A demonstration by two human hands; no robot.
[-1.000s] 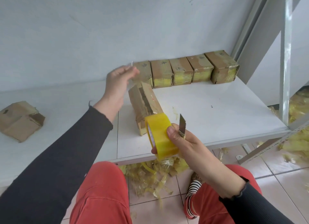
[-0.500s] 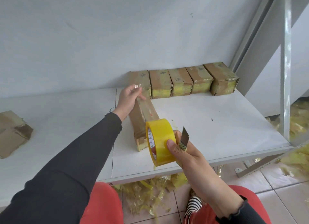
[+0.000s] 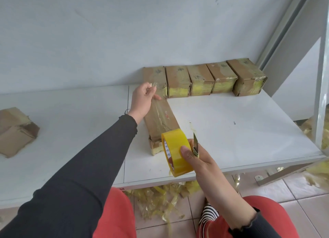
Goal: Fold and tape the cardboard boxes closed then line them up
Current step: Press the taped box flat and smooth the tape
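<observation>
A long cardboard box (image 3: 161,120) lies on the white table (image 3: 231,131), with clear tape running along its top. At the box's far end, my left hand (image 3: 143,99) pinches the loose end of the tape strip (image 3: 153,85), its thumb down near the box edge. At the near end, my right hand (image 3: 195,156) grips the yellow tape roll (image 3: 175,152) together with a small cutter blade (image 3: 195,142) that points up. A row of several taped boxes (image 3: 201,79) stands against the back wall.
A flattened, untaped cardboard box (image 3: 16,131) lies at the table's left. Yellow tape scraps (image 3: 160,198) litter the tiled floor under the table edge. A grey metal post (image 3: 322,77) stands at the right. My red-trousered knees are below the table's front edge.
My left hand has come down with the tape end from above the box to its far edge. The box, tilted up before, now lies flat. The roll has barely moved.
</observation>
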